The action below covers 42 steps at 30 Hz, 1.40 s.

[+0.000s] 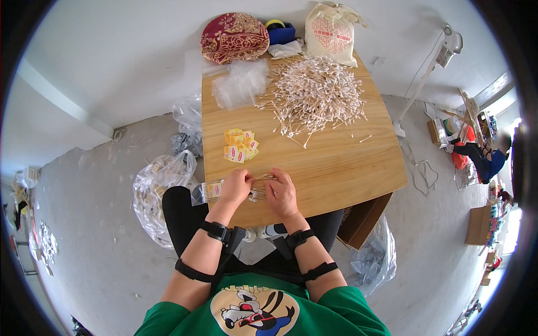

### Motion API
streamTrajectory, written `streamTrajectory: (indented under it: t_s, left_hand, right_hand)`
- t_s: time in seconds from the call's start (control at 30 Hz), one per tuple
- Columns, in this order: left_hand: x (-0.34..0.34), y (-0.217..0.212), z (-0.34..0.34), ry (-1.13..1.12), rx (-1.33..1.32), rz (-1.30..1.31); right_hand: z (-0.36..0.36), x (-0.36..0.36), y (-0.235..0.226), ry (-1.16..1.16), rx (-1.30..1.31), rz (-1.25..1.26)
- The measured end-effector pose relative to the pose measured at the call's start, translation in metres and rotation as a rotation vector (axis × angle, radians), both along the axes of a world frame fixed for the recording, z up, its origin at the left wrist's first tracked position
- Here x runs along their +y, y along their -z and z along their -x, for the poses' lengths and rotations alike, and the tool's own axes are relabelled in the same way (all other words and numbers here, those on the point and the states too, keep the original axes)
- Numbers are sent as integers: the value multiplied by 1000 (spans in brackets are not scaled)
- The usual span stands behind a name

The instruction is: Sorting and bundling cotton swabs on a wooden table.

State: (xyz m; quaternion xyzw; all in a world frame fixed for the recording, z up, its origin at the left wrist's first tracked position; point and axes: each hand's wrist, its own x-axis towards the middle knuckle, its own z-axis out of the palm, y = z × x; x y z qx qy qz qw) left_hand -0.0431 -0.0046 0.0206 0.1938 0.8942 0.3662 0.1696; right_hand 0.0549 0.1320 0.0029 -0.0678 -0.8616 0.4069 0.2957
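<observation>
At the table's near edge, both my hands are at a small row of cotton swabs. My left hand is closed, its fingertips pinched at the left ends of the swabs. On the right, my right hand curls its fingers and thumb around the other ends. Just left of my left wrist lies a clear packet with swabs and a yellow card inside. Beyond my left hand is a loose heap of small yellow cards. A large pile of cotton swabs covers the far right part of the table.
Clear plastic bags lie on the wooden table. Behind them stand a red patterned cloth item, a blue tape dispenser and a cream drawstring bag. A filled plastic bag and a cardboard box flank my legs.
</observation>
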Motion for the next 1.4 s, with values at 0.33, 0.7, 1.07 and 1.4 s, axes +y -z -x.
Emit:
streamTrajectory:
  t_s: [0.33,0.7,1.07,1.4]
  left_hand:
    - [-5,-2,4,-6,-30,-15]
    - [3,10,6,48,241,-45]
    - [10,9,-13,273,382,-228]
    - [16,22,-55,-138,-218,-849]
  right_hand:
    - [0,0,-4,-28,-49,-2]
    - [-1,-1,-13,-28,-7,-19]
    - [-3,15,2,142,-36,434]
    - [-4,4,-4,33,-111,375]
